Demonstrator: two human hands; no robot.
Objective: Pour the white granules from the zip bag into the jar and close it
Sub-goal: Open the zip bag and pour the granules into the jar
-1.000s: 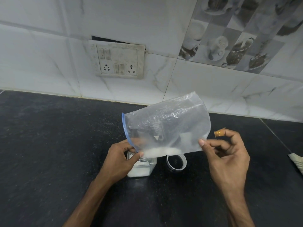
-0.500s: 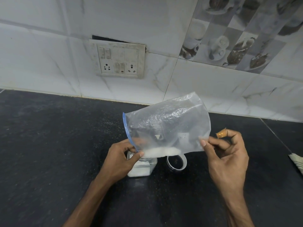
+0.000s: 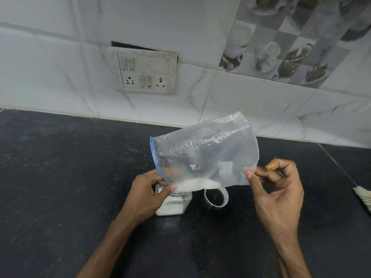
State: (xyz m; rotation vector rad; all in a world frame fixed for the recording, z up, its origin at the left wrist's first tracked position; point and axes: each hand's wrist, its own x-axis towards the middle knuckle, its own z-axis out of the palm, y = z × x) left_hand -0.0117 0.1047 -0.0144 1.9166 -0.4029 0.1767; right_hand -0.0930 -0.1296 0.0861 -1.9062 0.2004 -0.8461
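Note:
A clear zip bag [image 3: 206, 151] with a blue zip strip hangs tilted over a small square glass jar [image 3: 174, 205]. My left hand [image 3: 148, 193] pinches the bag's lower zip corner right above the jar mouth. My right hand [image 3: 277, 189] pinches the bag's bottom edge, held higher at the right. White granules [image 3: 197, 185] lie in a heap along the bag's lowest edge beside my left thumb. The jar holds a layer of white granules at its bottom. The jar's clear lid [image 3: 216, 198] lies on the counter just right of the jar.
The black stone counter [image 3: 60, 187] runs to a white tiled wall with a switch and socket panel [image 3: 145, 72]. A small orange-brown scrap [image 3: 272, 163] shows at my right fingers. A pale cloth edge [image 3: 363, 197] lies at the far right.
Almost nothing has moved; the bag stays tilted over the jar and both hands hold the same grips.

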